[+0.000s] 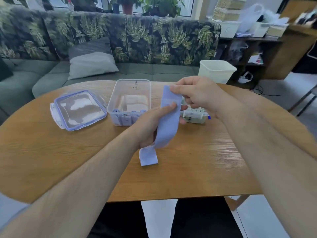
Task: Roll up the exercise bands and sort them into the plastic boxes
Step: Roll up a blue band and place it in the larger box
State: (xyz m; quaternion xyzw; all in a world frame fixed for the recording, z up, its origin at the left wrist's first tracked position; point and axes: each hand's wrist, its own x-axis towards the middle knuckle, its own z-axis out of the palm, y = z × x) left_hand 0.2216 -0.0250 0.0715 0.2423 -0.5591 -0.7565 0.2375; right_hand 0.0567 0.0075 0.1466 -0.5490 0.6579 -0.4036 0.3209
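Behind the band [169, 121], a small box [193, 115] sits half hidden.

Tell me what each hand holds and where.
Both hold one lilac exercise band: the right hand pinches its top end, the left hand grips its middle.

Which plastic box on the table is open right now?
The larger clear box at the table's centre: its lid lies beside it on the left, with rolled purple bands inside. The smaller box to its right looks lidded.
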